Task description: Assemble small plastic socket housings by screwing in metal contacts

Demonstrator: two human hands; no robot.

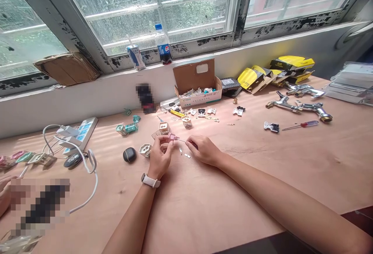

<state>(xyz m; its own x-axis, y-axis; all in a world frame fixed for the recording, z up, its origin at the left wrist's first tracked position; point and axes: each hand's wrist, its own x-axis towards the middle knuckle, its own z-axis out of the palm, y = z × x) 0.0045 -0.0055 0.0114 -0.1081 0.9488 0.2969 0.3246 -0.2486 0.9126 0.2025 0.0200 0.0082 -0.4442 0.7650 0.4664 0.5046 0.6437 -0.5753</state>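
Note:
Closed around a small pink plastic part is my left hand, which wears a light watch. My right hand grips a screwdriver; its thin shaft points left, and its tip is at or close to the pink part. Whether the tip touches cannot be made out. Below the hands, two small white pieces lie on the table. Just left of my left hand stands a cream hexagonal pencil sharpener-like piece. Similar cream pieces sit beyond the hands.
A black round case and a power strip with white cables lie left. Behind stand an open cardboard box and a yellow-handled knife. Metal faucets and another screwdriver are right. Another person's hand shows at far left.

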